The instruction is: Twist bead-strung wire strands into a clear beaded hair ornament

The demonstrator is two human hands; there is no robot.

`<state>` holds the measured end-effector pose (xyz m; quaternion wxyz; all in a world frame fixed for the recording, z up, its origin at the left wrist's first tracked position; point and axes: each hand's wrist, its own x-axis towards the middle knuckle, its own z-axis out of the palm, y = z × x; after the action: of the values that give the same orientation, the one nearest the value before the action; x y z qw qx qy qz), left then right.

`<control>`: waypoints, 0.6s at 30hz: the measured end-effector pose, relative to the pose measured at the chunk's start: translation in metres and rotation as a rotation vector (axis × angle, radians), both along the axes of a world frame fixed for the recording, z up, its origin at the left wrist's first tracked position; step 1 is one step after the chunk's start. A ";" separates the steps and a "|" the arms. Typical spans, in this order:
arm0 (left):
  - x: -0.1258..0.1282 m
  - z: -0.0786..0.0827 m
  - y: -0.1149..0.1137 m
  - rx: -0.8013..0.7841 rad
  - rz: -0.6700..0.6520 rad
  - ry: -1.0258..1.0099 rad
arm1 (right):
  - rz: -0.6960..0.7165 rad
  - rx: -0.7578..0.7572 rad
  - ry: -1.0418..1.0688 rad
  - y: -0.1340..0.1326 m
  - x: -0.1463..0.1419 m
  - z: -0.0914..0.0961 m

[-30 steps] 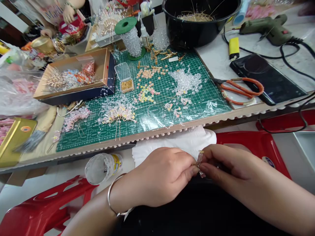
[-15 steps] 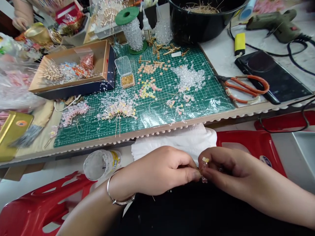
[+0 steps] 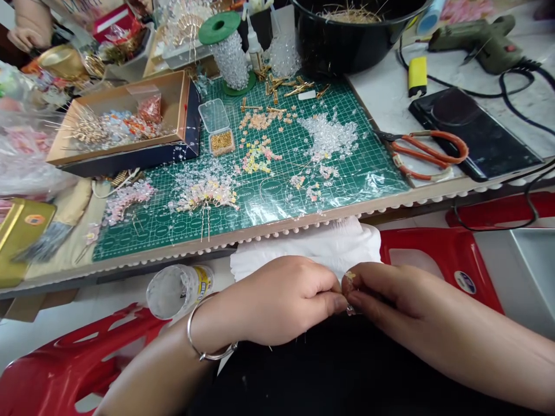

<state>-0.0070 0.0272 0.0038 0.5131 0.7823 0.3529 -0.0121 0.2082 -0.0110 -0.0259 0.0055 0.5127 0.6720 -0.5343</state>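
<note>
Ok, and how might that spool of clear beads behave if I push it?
The bead spool would probably tip under a push near the top, since it stands tall on end. Once over, it could well roll, as its green top disc is round.

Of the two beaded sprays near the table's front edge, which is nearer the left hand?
The yellow-flowered spray, lying farther right; the pinkish spray sits farther from the left hand.
</note>
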 end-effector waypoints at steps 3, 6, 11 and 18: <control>0.001 0.003 0.001 -0.010 0.006 -0.018 | -0.011 -0.096 0.159 0.004 0.004 -0.003; 0.001 0.007 0.002 -0.034 0.039 -0.014 | -0.104 -0.242 0.381 0.009 0.007 -0.006; -0.005 0.009 0.008 -0.081 0.078 -0.043 | -0.214 -0.341 0.498 0.011 0.006 -0.010; -0.012 0.013 0.030 -0.053 -0.064 -0.093 | -0.246 -0.347 0.492 0.010 0.003 -0.002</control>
<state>-0.0188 0.0574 0.0170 0.5487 0.7792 0.3031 -0.0012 0.2112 -0.0007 -0.0281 -0.1345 0.4371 0.4852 -0.7453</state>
